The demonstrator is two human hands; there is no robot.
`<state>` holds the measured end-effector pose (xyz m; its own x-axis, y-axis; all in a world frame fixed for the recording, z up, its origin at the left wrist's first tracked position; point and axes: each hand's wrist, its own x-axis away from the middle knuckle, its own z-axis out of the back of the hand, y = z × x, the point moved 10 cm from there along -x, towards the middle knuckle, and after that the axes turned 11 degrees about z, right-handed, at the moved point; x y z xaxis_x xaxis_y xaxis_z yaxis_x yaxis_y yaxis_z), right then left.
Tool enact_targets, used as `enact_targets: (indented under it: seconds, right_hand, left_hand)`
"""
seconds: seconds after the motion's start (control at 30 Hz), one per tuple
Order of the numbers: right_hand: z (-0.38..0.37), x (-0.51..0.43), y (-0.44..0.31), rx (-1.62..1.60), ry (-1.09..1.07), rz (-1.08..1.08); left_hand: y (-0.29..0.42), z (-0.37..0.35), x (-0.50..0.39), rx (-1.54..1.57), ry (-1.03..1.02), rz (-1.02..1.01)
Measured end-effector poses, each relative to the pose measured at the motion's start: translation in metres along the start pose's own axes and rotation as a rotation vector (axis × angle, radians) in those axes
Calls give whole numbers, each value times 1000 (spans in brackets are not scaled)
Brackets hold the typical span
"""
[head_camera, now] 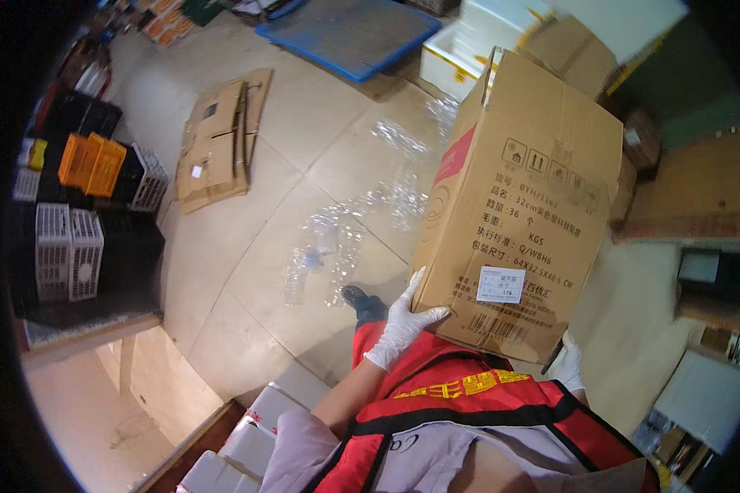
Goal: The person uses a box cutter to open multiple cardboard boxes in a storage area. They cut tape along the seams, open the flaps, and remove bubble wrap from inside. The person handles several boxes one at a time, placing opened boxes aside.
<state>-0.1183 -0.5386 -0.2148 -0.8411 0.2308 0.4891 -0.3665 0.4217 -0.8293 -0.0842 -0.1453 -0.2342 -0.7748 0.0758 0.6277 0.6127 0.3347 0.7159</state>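
A large cardboard carton (pixel 530 203) with printing, a barcode and a white label is held up in front of my red apron (pixel 456 382). My left hand (pixel 405 317), in a white glove, grips its lower left corner, thumb on the printed face. At the lower right corner is my gloved right hand (pixel 564 360), partly hidden by the carton; a dark, slim object, too unclear to name, shows beside its fingers. The carton tilts, its far end towards the upper right, where a flap edge stands up.
Crumpled clear plastic wrap (pixel 345 228) lies on the tiled floor beside flattened cardboard (pixel 219 145). A blue-edged platform (pixel 351 34) and white foam boxes (pixel 447 61) stand beyond. Plastic crates (pixel 68 252) are stacked left; white boxes (pixel 246 444) sit near my left side.
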Motion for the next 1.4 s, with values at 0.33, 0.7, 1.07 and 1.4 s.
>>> enact_targets:
  seconds: [0.33,0.7,1.07,1.4]
  right_hand:
    - [-117,146,7,35,-244,44]
    - [-344,100,17,90,-635,19]
    - [-613,86,134,-122,-881,-224]
    - [-685,88,133,91,-808,-121]
  left_hand:
    - [46,121,232,77,170,-224]
    - [189,202,306,107,472,-390]
    - [325,437,282,-167,706,-328]
    - [357,484,258,-127,743,-126]
